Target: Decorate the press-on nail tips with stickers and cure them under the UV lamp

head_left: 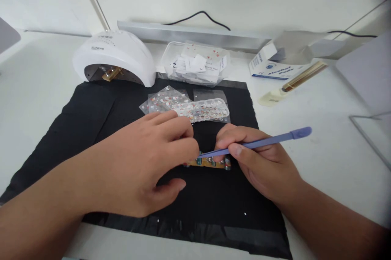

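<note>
My right hand (259, 158) pinches a pair of purple tweezers (265, 141) between thumb and fingers. Their pointed end reaches left to a gold strip (207, 164) bearing several glossy, decorated false nails (227, 163). The blunt, rounded end sticks out to the right. My left hand (143, 162) arches over the strip's left end with bent fingers, its thumb held apart below. Its fingertips are partly hidden, so whether they touch the strip cannot be made out. Behind the hands lie sticker sheets (201, 109) with small red, white and dark designs.
A black mat (214, 207) covers the white table (320, 146). At the back stand a white nail lamp (114, 52) with a gold piece inside, a clear tub (171, 58) of packets and an alcohol pads box (271, 68). A gold stick (305, 76) lies at right.
</note>
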Tool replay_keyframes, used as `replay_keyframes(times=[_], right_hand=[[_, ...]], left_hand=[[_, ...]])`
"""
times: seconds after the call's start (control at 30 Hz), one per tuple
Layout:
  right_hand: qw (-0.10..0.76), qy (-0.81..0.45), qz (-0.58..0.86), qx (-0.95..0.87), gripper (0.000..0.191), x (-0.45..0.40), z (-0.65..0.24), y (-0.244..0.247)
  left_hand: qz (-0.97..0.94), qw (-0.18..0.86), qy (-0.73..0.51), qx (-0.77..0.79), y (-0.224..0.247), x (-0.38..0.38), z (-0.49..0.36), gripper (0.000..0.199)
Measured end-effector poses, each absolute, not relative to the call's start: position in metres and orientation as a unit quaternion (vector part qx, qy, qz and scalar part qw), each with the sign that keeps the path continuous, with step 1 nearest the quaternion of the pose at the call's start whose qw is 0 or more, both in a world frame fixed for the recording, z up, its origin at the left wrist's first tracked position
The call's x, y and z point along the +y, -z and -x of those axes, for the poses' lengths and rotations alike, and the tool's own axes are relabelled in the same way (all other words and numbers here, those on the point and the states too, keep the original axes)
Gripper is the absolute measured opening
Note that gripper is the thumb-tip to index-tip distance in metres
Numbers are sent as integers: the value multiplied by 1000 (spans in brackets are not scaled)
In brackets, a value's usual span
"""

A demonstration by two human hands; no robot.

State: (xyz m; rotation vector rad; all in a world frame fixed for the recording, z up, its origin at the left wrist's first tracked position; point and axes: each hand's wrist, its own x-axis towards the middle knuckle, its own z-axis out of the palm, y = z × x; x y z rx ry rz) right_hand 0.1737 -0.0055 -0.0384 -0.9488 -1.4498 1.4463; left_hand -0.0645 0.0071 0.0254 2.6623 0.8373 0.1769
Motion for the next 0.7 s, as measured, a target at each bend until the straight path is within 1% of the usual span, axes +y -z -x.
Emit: replay_keyframes(times=[0.1,0.27,0.53,0.7], right_hand=[[423,-580,382,-582,13,-5,-174,39],[423,-577,382,-586,13,-5,-174,39],[428,-577,384,-580,12,-6,-173,38],[422,-570,393,-586,14,-5,-174,40]], left_hand=[[-947,174,-54,265,-26,7,63,5],[-949,169,-41,265,-22,10,63,10],[-945,185,-53,265,-20,13,63,19],[-944,190,-63,264,-17,14,62,20]])
